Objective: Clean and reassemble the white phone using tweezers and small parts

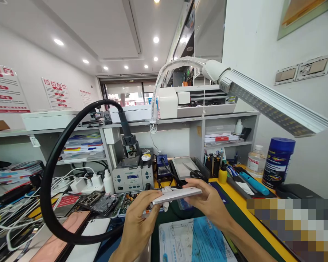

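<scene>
A thin silver-white phone (177,195) is held up edge-on above the workbench, tilted slightly, its right end higher. My left hand (140,218) grips its left end between thumb and fingers. At the right end, my right hand (207,202) holds it with the fingers over the top edge and the thumb below. Behind the phone a crumpled white tissue (166,206) shows in part. Beneath the hands lies a blue and white work mat (192,240) on a dark green surface.
A thick black hose (47,174) loops at the left from a hot-air station (132,178). Phones, circuit boards (101,202) and white cables crowd the left. Scissors (195,174), a yellow bottle (222,174) and a blue can (278,162) stand behind and right. A lamp (270,98) hangs overhead.
</scene>
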### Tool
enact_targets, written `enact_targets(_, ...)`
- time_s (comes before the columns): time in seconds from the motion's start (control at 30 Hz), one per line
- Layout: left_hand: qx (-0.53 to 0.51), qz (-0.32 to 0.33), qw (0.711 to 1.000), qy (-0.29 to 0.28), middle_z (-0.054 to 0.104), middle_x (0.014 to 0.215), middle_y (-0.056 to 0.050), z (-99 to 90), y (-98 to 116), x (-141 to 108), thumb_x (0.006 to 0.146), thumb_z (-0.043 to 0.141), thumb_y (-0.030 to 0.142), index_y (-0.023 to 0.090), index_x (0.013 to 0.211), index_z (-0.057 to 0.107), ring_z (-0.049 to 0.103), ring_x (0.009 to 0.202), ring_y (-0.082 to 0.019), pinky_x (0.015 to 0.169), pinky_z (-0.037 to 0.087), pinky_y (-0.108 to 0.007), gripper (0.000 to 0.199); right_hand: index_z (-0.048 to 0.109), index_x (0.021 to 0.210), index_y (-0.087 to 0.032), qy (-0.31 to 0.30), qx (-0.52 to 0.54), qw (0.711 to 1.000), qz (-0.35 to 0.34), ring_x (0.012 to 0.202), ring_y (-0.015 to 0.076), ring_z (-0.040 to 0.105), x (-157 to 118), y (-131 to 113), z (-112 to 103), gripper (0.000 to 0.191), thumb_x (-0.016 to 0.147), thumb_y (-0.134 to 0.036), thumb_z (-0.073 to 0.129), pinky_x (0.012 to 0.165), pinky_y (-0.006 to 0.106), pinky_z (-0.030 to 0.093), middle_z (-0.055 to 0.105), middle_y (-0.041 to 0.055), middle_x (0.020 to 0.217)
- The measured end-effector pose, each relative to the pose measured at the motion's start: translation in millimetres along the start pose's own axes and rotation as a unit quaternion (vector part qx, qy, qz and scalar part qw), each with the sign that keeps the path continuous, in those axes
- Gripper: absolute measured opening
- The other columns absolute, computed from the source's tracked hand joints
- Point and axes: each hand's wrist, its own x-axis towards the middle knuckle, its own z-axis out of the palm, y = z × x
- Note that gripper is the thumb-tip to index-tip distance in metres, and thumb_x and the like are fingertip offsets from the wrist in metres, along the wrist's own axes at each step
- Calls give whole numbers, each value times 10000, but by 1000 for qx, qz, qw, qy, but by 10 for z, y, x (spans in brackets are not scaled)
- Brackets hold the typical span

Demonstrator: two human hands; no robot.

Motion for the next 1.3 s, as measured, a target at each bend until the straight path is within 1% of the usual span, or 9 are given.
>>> enact_targets(0.1, 34, 44, 998, -6, 645, 1113, -66, 15, -17, -14, 891, 564, 79, 242, 1141, 635, 585, 1048, -187, 901, 478, -331, 307, 673, 1114, -261, 4, -60, 997, -47, 1029, 235, 645, -19, 40, 1, 269, 853, -321, 697, 839, 345, 562, 666, 62, 1136)
enact_targets(0.17, 53, 70, 996, -12, 624, 1109, -86, 30, -10, -23, 883, 549, 46, 218, 1166, 609, 573, 1034, -193, 883, 476, -347, 337, 706, 1060, -263, 1, -98, 991, -89, 1056, 243, 625, -26, 79, 6, 211, 850, -264, 691, 880, 365, 534, 655, 64, 1130)
enact_targets(0.3, 74, 112, 991, -20, 603, 1068, -109, 65, 31, -40, 844, 549, -13, 188, 1188, 581, 552, 971, -206, 812, 474, -366, 400, 720, 1039, -244, 7, -166, 973, -162, 1055, 268, 597, -14, 164, 21, 214, 849, -169, 656, 874, 416, 501, 656, 88, 1101)
enact_targets(0.43, 60, 143, 988, -5, 618, 990, -104, 143, 142, -60, 798, 601, -30, 156, 1159, 575, 540, 916, -204, 788, 471, -373, 407, 701, 1044, -230, -7, -212, 956, -204, 984, 259, 616, -19, 205, 73, 257, 842, -86, 635, 846, 425, 491, 703, 75, 1015)
enact_targets(0.53, 28, 148, 989, 7, 626, 944, -102, 224, 271, -76, 799, 626, 4, 133, 1122, 574, 555, 876, -193, 767, 488, -362, 351, 683, 1052, -212, -33, -230, 947, -221, 974, 256, 642, -57, 205, 115, 274, 809, -85, 682, 837, 413, 506, 725, 79, 1024)
enact_targets(0.7, -21, 129, 991, 12, 651, 925, -92, 283, 409, -74, 809, 667, 60, 140, 1087, 600, 586, 879, -193, 777, 506, -364, 297, 633, 1156, -193, -68, -241, 938, -240, 1022, 252, 664, -113, 230, 110, 359, 812, -190, 734, 861, 388, 531, 722, 110, 1111)
enact_targets(0.93, -40, 132, 990, 15, 684, 948, -103, 243, 409, -60, 797, 667, 32, 135, 1103, 629, 611, 901, -202, 805, 521, -372, 325, 616, 1192, -200, -66, -246, 934, -251, 1038, 251, 669, -116, 294, 97, 336, 866, -255, 676, 865, 384, 539, 716, 126, 1136)
enact_targets(1.13, -36, 120, 992, 16, 693, 1006, -112, 239, 402, -80, 795, 668, 39, 165, 1106, 621, 629, 938, -219, 826, 529, -385, 339, 603, 1194, -211, -60, -244, 933, -258, 1020, 255, 672, -99, 267, 96, 363, 856, -301, 699, 851, 376, 539, 716, 120, 1133)
enact_targets(1.3, -46, 116, 992, 8, 691, 956, -99, 238, 395, -76, 794, 666, 37, 183, 1057, 616, 629, 923, -224, 810, 529, -393, 305, 603, 1189, -205, -63, -250, 930, -261, 1040, 258, 664, -107, 268, 90, 344, 862, -261, 689, 865, 387, 526, 713, 121, 1137)
